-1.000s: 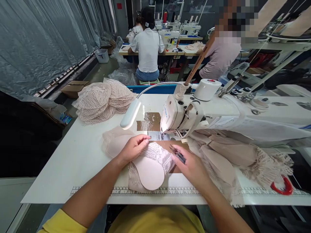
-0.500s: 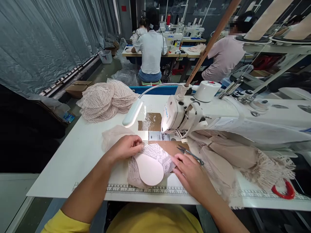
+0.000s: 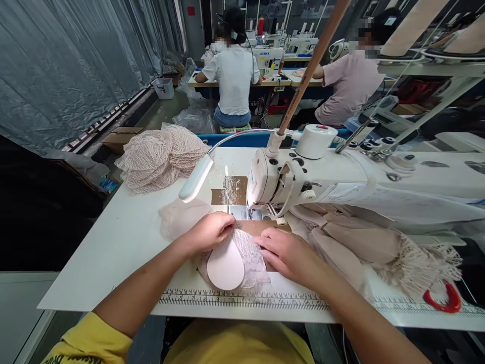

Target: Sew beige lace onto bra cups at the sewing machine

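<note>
A smooth pale foam bra cup (image 3: 226,265) lies on the table below the sewing machine. White-pink lace fabric (image 3: 248,253) spreads from under it to the right, with sheer mesh at its lower left. My left hand (image 3: 212,231) is closed, thumb and fingers pinching the upper edge of the lace above the cup. On the other side, my right hand (image 3: 284,251) has its fingertips closed at the lace's right edge, near its top. The sewing machine's needle area (image 3: 271,210) is just beyond both hands. The scissors are out of sight.
A white sewing machine (image 3: 310,177) fills the right side, with beige cup pieces (image 3: 341,253) beneath its arm. Stacked lace pieces (image 3: 147,159) sit at the back left. A lamp (image 3: 195,179) hangs low. A ruler strip (image 3: 242,302) runs along the front; co-workers sit ahead.
My left hand has moved right and the cup has turned more upright. My right hand has moved up and left to the lace's edge. The scissors beside it are no longer visible.
</note>
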Available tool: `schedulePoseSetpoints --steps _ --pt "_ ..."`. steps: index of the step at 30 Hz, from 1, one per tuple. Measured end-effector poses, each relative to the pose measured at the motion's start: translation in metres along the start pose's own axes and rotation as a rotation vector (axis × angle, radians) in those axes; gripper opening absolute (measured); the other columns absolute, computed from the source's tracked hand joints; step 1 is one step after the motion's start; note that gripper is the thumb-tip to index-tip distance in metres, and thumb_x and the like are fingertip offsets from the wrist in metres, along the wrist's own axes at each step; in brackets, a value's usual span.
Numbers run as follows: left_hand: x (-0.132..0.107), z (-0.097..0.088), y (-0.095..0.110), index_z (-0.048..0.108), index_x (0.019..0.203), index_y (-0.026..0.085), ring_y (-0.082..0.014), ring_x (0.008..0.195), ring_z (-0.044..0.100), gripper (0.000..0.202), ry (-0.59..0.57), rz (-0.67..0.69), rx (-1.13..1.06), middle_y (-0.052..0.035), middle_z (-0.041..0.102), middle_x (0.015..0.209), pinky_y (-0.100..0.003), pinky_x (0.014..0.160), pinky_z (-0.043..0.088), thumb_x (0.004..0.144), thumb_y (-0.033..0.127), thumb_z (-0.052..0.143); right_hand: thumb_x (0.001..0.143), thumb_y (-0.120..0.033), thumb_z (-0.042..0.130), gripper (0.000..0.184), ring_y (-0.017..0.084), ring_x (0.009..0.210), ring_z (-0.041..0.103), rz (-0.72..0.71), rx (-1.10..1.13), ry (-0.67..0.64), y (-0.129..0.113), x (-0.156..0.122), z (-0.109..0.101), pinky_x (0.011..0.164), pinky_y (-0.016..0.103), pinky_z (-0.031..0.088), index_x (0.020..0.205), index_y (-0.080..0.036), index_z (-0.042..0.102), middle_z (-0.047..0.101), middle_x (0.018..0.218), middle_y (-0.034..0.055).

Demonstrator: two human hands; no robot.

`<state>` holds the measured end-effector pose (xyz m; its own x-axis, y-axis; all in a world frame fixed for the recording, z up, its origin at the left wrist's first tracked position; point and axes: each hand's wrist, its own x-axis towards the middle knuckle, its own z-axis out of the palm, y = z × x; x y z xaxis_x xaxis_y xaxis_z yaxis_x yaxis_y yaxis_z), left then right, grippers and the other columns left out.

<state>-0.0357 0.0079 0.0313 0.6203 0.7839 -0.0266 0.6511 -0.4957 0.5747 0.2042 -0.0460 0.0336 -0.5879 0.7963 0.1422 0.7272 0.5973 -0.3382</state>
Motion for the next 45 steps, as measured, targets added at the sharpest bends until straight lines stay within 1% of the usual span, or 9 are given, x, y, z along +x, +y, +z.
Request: schedulePoseSetpoints --steps 4,9,12,17,24,30,36,41,45 --pt "-0.005 0.009 0.031 0.059 0.101 0.014 -0.0264 0.092 0.057 0.021 0.118 0.003 0.193 -0.0129 0.062 0.098 -0.038 0.078 0.046 0.087 0.015 0.044 0.088 -0.013 0.046 0.020 0.016 0.068 0.049 -0.022 -0.172 -0.143 0.009 0.014 0.016 0.059 0.027 0.034 0.089 -0.018 0.065 0.054 0.079 0.0036" --pt "-0.032 0.039 0.054 0.057 0.117 0.012 -0.0324 0.111 0.052 0.037 0.025 0.081 0.284 -0.0152 0.058 0.122 -0.046 0.089 0.046 0.084 0.028 0.055 0.087 -0.011 0.048 0.021 0.017 0.074 0.049 0.010 -0.148 -0.122 0.013 0.008 0.025 0.065 0.028 0.034 0.097 -0.018 0.065 0.054 0.082 0.0039" --pt "-0.038 0.045 0.046 0.054 0.124 0.012 -0.0333 0.122 0.045 0.042 -0.001 0.084 0.301 -0.0144 0.052 0.134 -0.051 0.100 0.040 0.084 0.025 0.054 0.086 -0.007 0.048 0.021 0.016 0.074 0.048 0.030 -0.150 -0.105 0.014 0.004 0.025 0.067 0.028 0.034 0.094 -0.018 0.065 0.055 0.082 0.0033" --pt "-0.033 0.029 0.026 0.049 0.131 0.017 -0.0302 0.130 0.041 0.048 -0.082 0.145 0.311 -0.0111 0.046 0.142 -0.052 0.108 0.032 0.083 0.017 0.049 0.084 -0.001 0.048 0.025 0.014 0.066 0.043 0.018 -0.141 -0.032 0.017 0.004 0.030 0.063 0.028 0.031 0.091 -0.018 0.065 0.054 0.076 0.0015" --pt "-0.010 0.013 0.015 0.050 0.132 0.016 -0.0311 0.133 0.038 0.053 -0.157 0.156 0.306 -0.0113 0.045 0.143 -0.054 0.110 0.030 0.079 0.014 0.050 0.078 0.000 0.053 0.029 0.016 0.066 0.043 0.008 -0.174 0.053 0.019 0.003 0.038 0.062 0.029 0.029 0.095 -0.019 0.067 0.056 0.074 0.0010" --pt "0.009 0.016 -0.001 0.050 0.131 0.016 -0.0281 0.126 0.047 0.039 -0.079 0.190 0.303 -0.0140 0.052 0.136 -0.055 0.109 0.030 0.094 0.025 0.040 0.076 0.000 0.053 0.032 0.016 0.066 0.046 0.038 -0.201 0.056 0.018 0.008 0.042 0.062 0.030 0.029 0.098 -0.018 0.068 0.059 0.075 0.0025" --pt "0.024 0.016 -0.011 0.058 0.122 0.014 -0.0271 0.114 0.055 0.037 -0.054 0.310 0.422 -0.0145 0.061 0.123 -0.050 0.105 0.035 0.090 0.014 0.041 0.080 -0.002 0.050 0.030 0.016 0.064 0.047 0.108 -0.244 0.099 0.016 0.014 0.045 0.059 0.031 0.029 0.098 -0.018 0.069 0.060 0.072 0.0041" --pt "0.031 0.017 -0.013 0.065 0.110 0.014 -0.0270 0.109 0.057 0.030 -0.031 0.349 0.443 -0.0146 0.064 0.115 -0.047 0.100 0.041 0.091 0.013 0.042 0.078 -0.001 0.050 0.032 0.016 0.065 0.049 0.150 -0.242 0.095 0.014 0.017 0.046 0.057 0.030 0.031 0.097 -0.019 0.070 0.063 0.075 0.0048" --pt "0.037 0.019 -0.019 0.061 0.119 0.014 -0.0268 0.110 0.057 0.035 -0.034 0.350 0.423 -0.0149 0.062 0.119 -0.045 0.098 0.043 0.088 0.011 0.045 0.080 -0.001 0.047 0.034 0.018 0.071 0.052 0.166 -0.265 0.099 0.013 0.019 0.046 0.061 0.030 0.036 0.099 -0.019 0.069 0.064 0.079 0.0060"
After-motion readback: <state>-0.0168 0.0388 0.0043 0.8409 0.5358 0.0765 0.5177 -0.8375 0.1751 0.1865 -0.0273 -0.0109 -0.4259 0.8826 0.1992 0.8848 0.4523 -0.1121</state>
